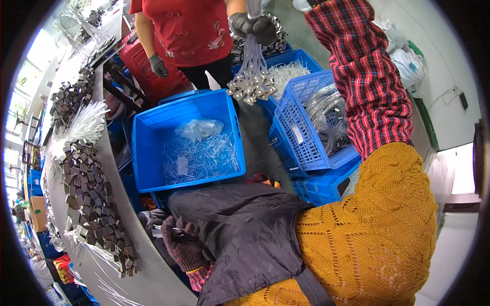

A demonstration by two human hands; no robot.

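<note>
My left hand (182, 244), in a dark maroon knit glove, is low beside the bench edge and my black apron (245, 224). Its fingers are curled, and thin white strands (157, 231) poke out at the fingertips. My right arm, in a red plaid sleeve (357, 76), reaches up and away; only the dark cuff of my right hand (318, 2) shows at the top edge, its fingers out of sight. Across from me, a co-worker's grey-gloved hand (250, 26) grips a hanging bundle of thin wires with silvery metal ends (252, 85).
A blue bin (142, 137) with loose clear strands and a plastic bag stands ahead. To its right, a blue perforated crate (306, 148) holds coiled strands. Dark metal blocks (89, 194) with white wires line the grey bench (120, 199) at left. White bags (410, 69) sit by the right wall.
</note>
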